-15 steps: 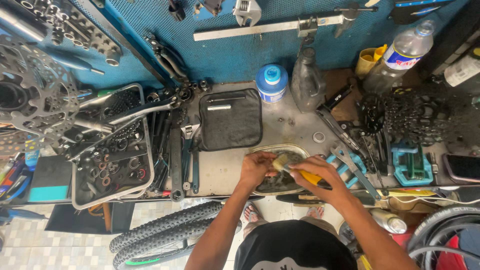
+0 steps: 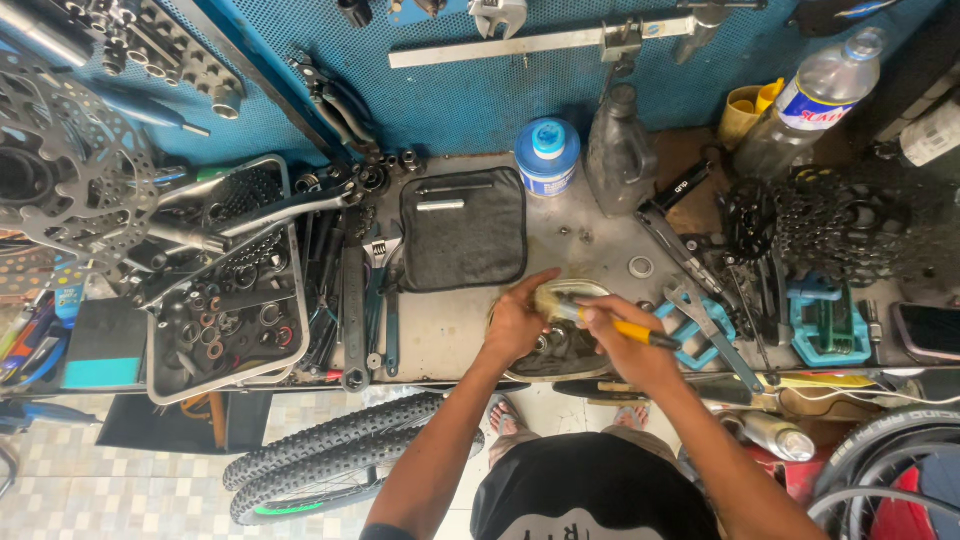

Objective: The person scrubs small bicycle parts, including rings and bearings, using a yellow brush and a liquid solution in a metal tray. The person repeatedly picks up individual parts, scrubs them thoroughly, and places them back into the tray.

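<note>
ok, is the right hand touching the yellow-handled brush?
Touching. The head view shows the right hand with its fingers wrapped around the yellow-handled brush, bristles over the dark part in the shallow bowl; the left hand steadies that part.

Both forearms forward, left hand (image 2: 517, 325) cupped, right hand (image 2: 618, 335) in closed grip

A grey workbench (image 2: 440, 330) carries a black pouch (image 2: 463, 229), wrenches (image 2: 385, 300), a parts tray (image 2: 225, 290) and cassette sprockets (image 2: 840, 225).
</note>
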